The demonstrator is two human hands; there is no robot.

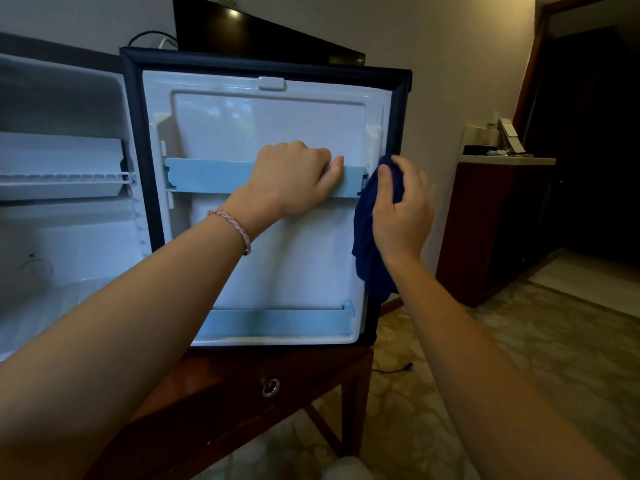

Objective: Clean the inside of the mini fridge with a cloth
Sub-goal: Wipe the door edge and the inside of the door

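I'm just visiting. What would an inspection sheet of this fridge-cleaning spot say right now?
Surface: open fridge door, white inner liner facing the person; fridge sits on a wooden table.
Job's things: dark blue cloth at the door's right edge; upper door rail; lower door rail; fridge interior.
Clutter: small items on a side counter, too dim to identify.
Grippers: left hand grips the upper rail; right hand holds the cloth.
Cables: black cable above the fridge; another on the floor.
Surroundings: patterned floor, dark doorway.
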